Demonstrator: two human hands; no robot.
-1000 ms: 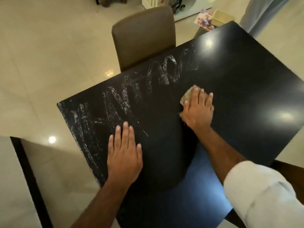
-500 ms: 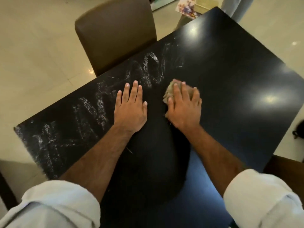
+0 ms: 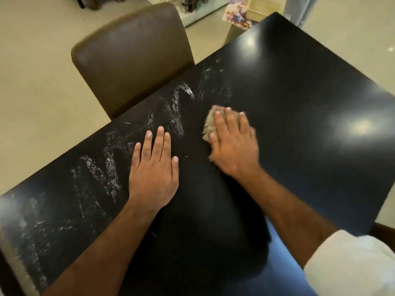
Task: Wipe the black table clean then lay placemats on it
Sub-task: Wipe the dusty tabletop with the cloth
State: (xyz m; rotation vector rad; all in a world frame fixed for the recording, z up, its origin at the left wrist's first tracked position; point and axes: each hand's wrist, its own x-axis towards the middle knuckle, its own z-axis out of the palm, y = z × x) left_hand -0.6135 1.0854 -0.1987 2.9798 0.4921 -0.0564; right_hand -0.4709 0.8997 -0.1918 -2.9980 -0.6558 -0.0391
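Observation:
The black table point(image 3: 303, 107) fills most of the view. White chalky smears point(image 3: 102, 174) streak its left and far-left part. My right hand point(image 3: 235, 146) presses a crumpled beige cloth point(image 3: 210, 122) flat onto the table near the middle, just right of the smears. My left hand point(image 3: 154, 167) lies flat on the table with fingers spread, holding nothing, a short way left of the cloth. No placemats lie on the table.
A brown padded chair point(image 3: 132, 58) is pushed against the table's far-left edge. Beyond the far corner are a floral card point(image 3: 235, 13) and a woven beige item point(image 3: 263, 6). Beige tile floor surrounds the table.
My left hand has slid forward from the near edge to beside the cloth. My right hand has rubbed the cloth leftward over the far smears, which look fainter now.

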